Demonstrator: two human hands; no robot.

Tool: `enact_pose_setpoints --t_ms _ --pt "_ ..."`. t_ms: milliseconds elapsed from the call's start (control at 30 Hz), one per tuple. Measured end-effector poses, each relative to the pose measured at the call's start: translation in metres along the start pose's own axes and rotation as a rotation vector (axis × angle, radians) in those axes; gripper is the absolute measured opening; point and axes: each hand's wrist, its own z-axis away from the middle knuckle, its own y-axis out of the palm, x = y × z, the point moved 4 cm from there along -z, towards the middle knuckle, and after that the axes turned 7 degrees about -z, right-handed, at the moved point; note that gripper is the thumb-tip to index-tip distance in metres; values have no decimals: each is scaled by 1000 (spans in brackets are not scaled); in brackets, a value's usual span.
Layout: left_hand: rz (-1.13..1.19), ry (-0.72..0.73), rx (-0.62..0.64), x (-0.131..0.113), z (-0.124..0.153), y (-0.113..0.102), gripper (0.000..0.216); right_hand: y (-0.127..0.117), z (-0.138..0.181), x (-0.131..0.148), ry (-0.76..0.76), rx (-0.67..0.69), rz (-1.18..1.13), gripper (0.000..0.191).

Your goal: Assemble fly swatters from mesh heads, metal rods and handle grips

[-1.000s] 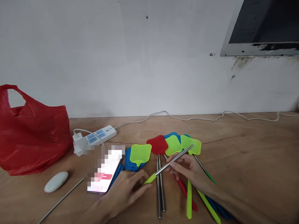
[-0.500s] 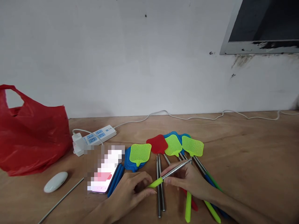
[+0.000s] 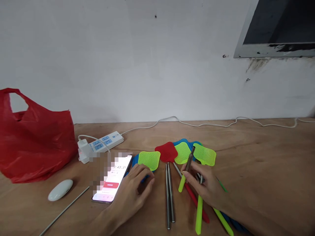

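Observation:
My right hand [image 3: 205, 185] is closed in a pinch on a metal rod with a lime green grip [image 3: 185, 173], held nearly upright over the table. My left hand [image 3: 134, 188] rests on the blue swatter heads beside the lime green swatter head [image 3: 149, 160], its fingers curled over them. Several fly swatters lie fanned out in front of me: a red head [image 3: 167, 152], lime heads [image 3: 204, 154] and blue ones beneath. Two bare metal rods [image 3: 169, 193] lie between my hands.
A phone [image 3: 112, 182] with a lit screen lies left of my left hand. A white power strip [image 3: 102, 144], a red plastic bag [image 3: 34, 137], a white oval object [image 3: 60, 189], a thin metal rod [image 3: 65, 209] and a white cable [image 3: 209, 124] sit on the wooden table [image 3: 258, 157].
My left hand let go of the rod's green grip and moved up onto the blue swatter heads. My right hand swung the rod from slanting sideways to nearly upright.

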Motion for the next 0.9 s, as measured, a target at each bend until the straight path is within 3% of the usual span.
enact_pose_setpoints --t_ms 67,200,367,533,700,900 --pt "-67 -27 -29 8 -1 1 16 4 -2 -2 10 42 29 25" --pt "-200 -31 -64 22 1 8 32 3 -7 -1 7 -4 63 27" --pt "-252 -34 6 20 1 10 30 0 -2 6 0 22 60 26" --pt "-220 14 23 10 -3 1 18 -2 17 -4 -33 -5 -128 24" --pt "-227 32 43 11 -2 3 24 -1 26 -19 11 -113 -269 24" --pt "-222 32 68 10 -1 1 28 5 25 -15 49 33 -178 23"
